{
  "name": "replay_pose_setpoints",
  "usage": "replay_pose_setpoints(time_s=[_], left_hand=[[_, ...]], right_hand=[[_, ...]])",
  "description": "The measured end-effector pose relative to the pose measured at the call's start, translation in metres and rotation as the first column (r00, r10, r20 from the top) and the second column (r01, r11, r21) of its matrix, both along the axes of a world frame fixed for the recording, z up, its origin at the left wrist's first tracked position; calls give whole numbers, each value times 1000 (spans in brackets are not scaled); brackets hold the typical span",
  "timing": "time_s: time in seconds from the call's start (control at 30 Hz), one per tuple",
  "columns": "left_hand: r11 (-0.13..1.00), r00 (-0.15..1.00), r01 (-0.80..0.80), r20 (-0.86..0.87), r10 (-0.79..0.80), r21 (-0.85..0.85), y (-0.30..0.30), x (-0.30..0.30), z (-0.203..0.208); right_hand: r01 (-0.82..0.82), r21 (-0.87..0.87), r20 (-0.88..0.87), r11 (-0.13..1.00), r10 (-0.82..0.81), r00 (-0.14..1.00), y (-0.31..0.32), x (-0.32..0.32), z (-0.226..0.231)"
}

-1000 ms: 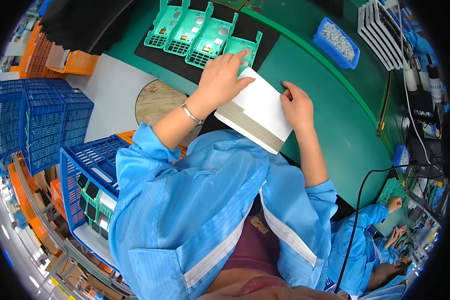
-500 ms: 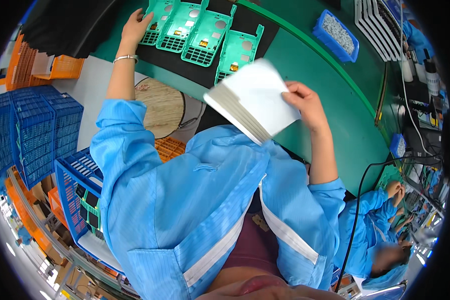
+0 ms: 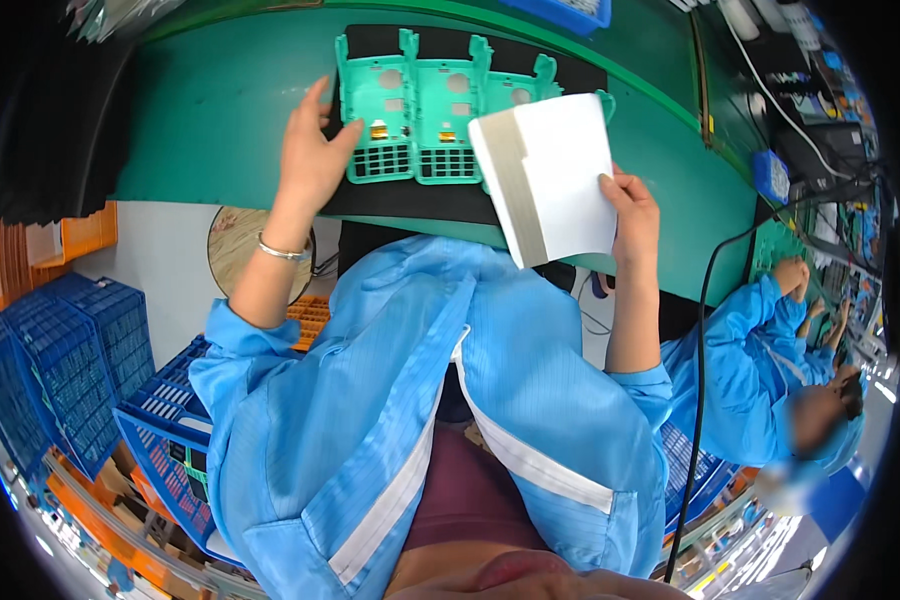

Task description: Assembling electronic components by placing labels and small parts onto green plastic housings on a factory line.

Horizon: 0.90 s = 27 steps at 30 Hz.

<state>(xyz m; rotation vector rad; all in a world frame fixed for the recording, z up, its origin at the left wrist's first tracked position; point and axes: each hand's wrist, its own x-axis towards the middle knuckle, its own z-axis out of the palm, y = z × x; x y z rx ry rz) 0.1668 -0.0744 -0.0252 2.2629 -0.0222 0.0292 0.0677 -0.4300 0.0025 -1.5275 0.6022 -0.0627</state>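
Several mint-green plastic housings (image 3: 378, 100) lie in a row on a black mat (image 3: 420, 200) on the green bench. Each visible one has a grid of small openings at its near end. My left hand (image 3: 315, 150) is beside the leftmost housing, fingers spread and apart, with nothing in them. In my right hand (image 3: 632, 215), a white sheet (image 3: 570, 170) with a grey-beige band down its left side is pinched by its right edge. It tilts over the right end of the row and hides much of the housings there. Whether it is one sheet or a thin stack, I cannot tell.
A blue bin (image 3: 580, 12) stands at the bench's far side. Black cloth (image 3: 55, 130) hangs at the left, above blue crates (image 3: 70, 350). A round stool (image 3: 238, 250) is under the bench edge. A black cable (image 3: 705, 400) runs down on the right, near a seated co-worker (image 3: 745, 350).
The view has shifted left, so the housings appear more central. My left hand has come nearer to me along the leftmost housing. The white sheet has turned more upright in my right hand.
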Motion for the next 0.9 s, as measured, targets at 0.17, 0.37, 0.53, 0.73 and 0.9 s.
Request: replay_pose_setpoints(time_s=[0.17, 0.37, 0.53, 0.73, 0.9], left_hand=[[991, 996, 67, -55, -74, -119, -28, -11, -2], [979, 962, 199, 198, -187, -45, -41, -14, 39], [667, 716, 654, 6, -698, -358, -88, -26, 71], [652, 669, 157, -405, -623, -742, -106, -39, 13], [542, 684, -52, -425, -593, -839, -130, -42, 11]], right_hand=[[149, -5, 101, 989, -147, 984, -12, -12, -19], [126, -166, 239, 978, -84, 967, -13, -20, 19], [-387, -365, 42, 847, 430, 902, -16, -22, 49], [-8, -823, 285, 568, 426, 859, -5, -5, 39], [-144, -897, 214, 419, 695, 686, 23, -10, 29]])
